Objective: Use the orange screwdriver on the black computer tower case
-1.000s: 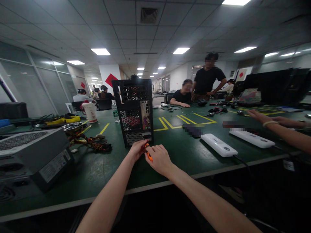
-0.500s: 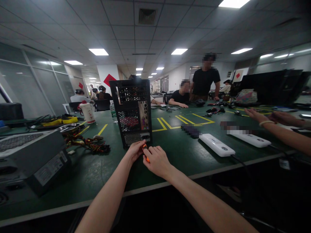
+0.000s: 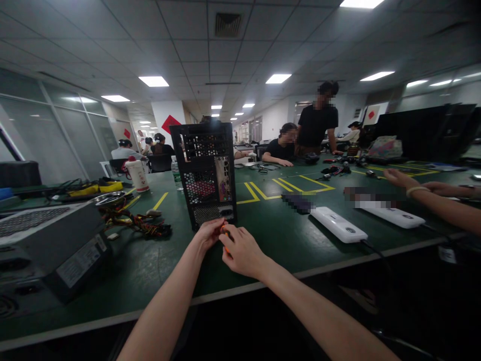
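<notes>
Green counter [image 3: 270, 258]: near its front edge, the right hand [image 3: 243, 251] curls its fingers round an orange tool [image 3: 226, 247]; the left hand [image 3: 209, 233] bunches its fingers beside it, grip unclear, at the computer case [image 3: 205, 173].

orange tool [image 3: 226, 248]: mostly hidden by right hand [image 3: 243, 253], tip unseen | computer case [image 3: 205, 173]: near bottom edge partly covered by left hand [image 3: 209, 233] | bottle [image 3: 176, 175], far left: partly behind case | grey box [image 3: 39, 240], near left: cut off, label [image 3: 80, 261] unreadable | dark item [image 3: 298, 202], right: pixelated | co-worker's forearm [image 3: 445, 206], right: cut off
</notes>
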Available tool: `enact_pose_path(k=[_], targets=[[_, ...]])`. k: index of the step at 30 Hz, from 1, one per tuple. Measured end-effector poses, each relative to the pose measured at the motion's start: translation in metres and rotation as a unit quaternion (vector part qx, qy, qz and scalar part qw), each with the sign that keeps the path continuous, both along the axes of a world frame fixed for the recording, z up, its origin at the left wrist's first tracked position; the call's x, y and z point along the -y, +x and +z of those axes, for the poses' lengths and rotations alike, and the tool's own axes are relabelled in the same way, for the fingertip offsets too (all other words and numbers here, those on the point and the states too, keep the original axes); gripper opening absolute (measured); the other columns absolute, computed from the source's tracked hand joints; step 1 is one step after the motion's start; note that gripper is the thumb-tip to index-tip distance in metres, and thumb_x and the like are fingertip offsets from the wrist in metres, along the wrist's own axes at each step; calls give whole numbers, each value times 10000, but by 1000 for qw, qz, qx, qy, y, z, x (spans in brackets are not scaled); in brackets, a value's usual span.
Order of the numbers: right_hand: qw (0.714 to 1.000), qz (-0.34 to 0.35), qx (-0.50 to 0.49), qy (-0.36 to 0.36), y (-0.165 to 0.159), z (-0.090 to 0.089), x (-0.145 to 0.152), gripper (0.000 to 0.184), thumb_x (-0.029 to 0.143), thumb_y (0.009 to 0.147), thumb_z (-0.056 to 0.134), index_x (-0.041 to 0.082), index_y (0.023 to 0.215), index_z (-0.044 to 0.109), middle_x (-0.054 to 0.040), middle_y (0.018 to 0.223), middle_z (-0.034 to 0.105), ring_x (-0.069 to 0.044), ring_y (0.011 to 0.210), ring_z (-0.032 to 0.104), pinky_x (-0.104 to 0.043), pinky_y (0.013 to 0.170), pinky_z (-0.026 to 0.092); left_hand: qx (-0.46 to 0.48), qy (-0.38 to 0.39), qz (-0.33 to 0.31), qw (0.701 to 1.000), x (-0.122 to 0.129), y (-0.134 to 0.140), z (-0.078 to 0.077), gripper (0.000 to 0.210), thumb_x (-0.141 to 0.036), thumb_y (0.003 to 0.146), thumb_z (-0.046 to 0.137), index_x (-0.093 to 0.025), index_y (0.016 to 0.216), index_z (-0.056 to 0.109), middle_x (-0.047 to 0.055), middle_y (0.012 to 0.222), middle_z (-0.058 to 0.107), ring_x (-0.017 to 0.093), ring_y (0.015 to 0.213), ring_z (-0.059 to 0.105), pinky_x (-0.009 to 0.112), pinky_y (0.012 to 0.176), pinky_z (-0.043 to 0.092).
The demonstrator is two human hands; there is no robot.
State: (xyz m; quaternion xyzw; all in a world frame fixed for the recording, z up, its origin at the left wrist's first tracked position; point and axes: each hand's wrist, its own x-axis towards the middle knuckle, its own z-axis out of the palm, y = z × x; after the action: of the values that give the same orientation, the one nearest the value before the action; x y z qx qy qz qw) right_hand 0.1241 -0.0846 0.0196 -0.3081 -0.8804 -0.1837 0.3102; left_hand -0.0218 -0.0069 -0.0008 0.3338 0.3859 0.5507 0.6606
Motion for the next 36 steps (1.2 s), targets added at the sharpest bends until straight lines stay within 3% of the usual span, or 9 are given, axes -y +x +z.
enact_pose_path(k=[6,14,22,28,31,36], targets=[[999,14,38,27,-3,-3,-5,180,189,790,390,156,943,478,-80,958,483,-177,850,456,-313,751,358,-8,-31,6,999,1,1,3,70,-145,668,597,-80,673,571,23,552,574,74,442,513,176,418,404],[996,-47,-73,5,2,-6,-11,178,248,835,343,169,900,488,-57,868,483,-141,748,469,-277,676,375,-4,17,-36,999,-6,-4,-9,200,-172,670,601,-105,859,597,57,720,619,96,568,568,191,507,444],[999,6,-48,-19,1,-5,-7,246,171,748,431,142,993,444,-92,1032,446,-183,892,451,-316,747,378,-4,9,-9,1000,-3,-3,-4,72,-103,678,581,-90,748,592,40,618,593,87,525,552,192,502,454],[997,-44,-62,-3,2,-7,-10,171,219,827,356,157,953,454,-57,875,485,-148,758,474,-282,676,384,-3,1,-18,1000,-5,-2,-6,56,-144,669,601,-96,692,582,44,619,600,85,517,553,183,482,445],[995,-67,-68,1,2,-6,-11,169,250,837,347,169,920,470,-51,854,479,-141,728,474,-277,653,378,-7,9,-19,1000,-6,-1,-7,116,-164,665,607,-95,758,600,56,678,620,90,546,566,183,495,448],[997,-37,-70,-21,2,-4,-7,187,245,804,394,153,951,463,-74,926,468,-166,827,472,-301,704,382,-9,17,-17,1000,-6,-1,-7,153,-150,662,608,-93,804,602,64,715,625,98,576,575,191,523,459]])
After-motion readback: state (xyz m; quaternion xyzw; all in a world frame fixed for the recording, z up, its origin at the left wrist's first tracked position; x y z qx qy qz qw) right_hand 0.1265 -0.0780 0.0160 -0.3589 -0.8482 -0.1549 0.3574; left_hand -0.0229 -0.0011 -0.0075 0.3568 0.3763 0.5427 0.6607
